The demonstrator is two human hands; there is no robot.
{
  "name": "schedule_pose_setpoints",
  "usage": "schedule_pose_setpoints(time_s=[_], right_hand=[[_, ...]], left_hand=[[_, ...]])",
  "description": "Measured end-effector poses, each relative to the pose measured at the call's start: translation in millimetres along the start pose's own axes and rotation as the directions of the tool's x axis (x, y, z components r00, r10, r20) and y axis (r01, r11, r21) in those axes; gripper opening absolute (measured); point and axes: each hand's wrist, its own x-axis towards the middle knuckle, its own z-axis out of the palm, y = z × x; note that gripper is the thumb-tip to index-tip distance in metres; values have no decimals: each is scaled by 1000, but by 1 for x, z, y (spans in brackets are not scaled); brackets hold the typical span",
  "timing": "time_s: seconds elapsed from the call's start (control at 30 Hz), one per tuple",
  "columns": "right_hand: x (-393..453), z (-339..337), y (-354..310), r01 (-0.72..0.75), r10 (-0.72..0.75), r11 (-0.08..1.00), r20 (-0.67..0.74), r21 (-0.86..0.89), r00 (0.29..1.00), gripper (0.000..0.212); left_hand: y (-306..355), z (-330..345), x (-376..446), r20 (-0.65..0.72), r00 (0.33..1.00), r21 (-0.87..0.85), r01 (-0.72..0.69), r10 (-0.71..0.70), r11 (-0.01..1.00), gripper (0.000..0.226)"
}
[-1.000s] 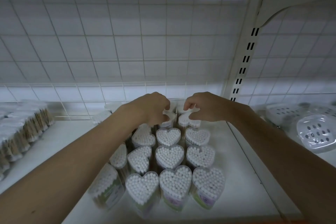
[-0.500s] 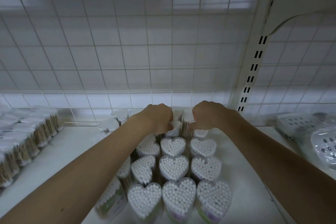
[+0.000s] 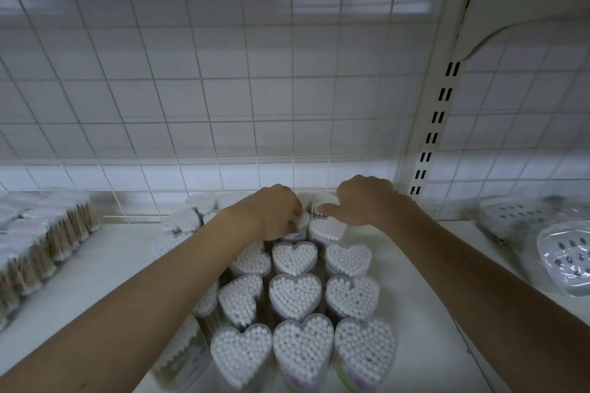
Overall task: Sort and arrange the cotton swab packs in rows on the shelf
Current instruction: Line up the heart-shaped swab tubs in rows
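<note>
White shelf (image 3: 415, 265), flat board, backed by a white wire grid panel (image 3: 223, 89). Landmark: the block of heart-shaped cotton swab packs (image 3: 295, 297). The block stood upright on the board in three clear rows running front to back toward the grid; further packs to its left stood less aligned, some tilted. Well left of the block lay wrapped bundles of wooden-stick swabs (image 3: 35, 249), stacked along the shelf edge. Well right of the block, beyond the slotted upright post (image 3: 437, 124), lay bagged white perforated plastic trays (image 3: 562, 252). Labels on packs not legible.
</note>
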Motion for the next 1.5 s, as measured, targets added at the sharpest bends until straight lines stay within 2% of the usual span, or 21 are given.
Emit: schedule_pose_setpoints(time_s=[0.17, 0.33, 0.47, 0.6, 0.77, 0.87, 0.97, 1.1, 1.23, 1.33, 1.5], right_hand=[[-10, -1, 0, 124, -175, 947, 151, 298, 973, 52], [-12, 0, -1, 127, -190, 919, 136, 373, 972, 44], [-14, -1, 4, 96, -167, 917, 152, 388, 974, 37], [-13, 0, 7, 67, -155, 918, 198, 391, 968, 43], [-10, 0, 9, 67, -157, 932, 230, 355, 961, 43], [-8, -5, 12, 83, -167, 951, 270, 297, 948, 43], [-4, -13, 13, 118, -162, 958, 155, 260, 974, 44], [9, -20, 14, 132, -132, 958, -16, 253, 991, 25], [25, -14, 10, 106, -113, 948, 8, 302, 994, 31], [32, -8, 5, 146, -173, 928, 48, 343, 984, 41], [34, -1, 6, 175, -208, 926, 66, 334, 976, 40]], left_hand=[[1, 0, -5, -8, 1000, -14, 25, -25, 1000, 38], [2, -1, -5, 5, 998, 33, 56, -56, 998, 39], [5, -1, -5, -3, 998, 54, 55, -55, 997, 38], [6, -3, -7, 19, 999, 58, 31, -33, 998, 37], [7, -6, -8, 39, 999, 54, 13, -15, 998, 19], [3, -8, -7, 46, 999, 27, 18, -19, 999, 30], [-5, -15, 1, 22, 998, 4, 59, -59, 998, 44], [-16, -24, 17, -5, 998, 67, 63, -62, 996, 42], [-16, -25, 33, -14, 998, 106, 60, -59, 993, 41], [-14, -20, 40, 3, 998, 120, 64, -65, 991, 42], [-12, -8, 45, 14, 997, 65, 76, -77, 995, 48]])
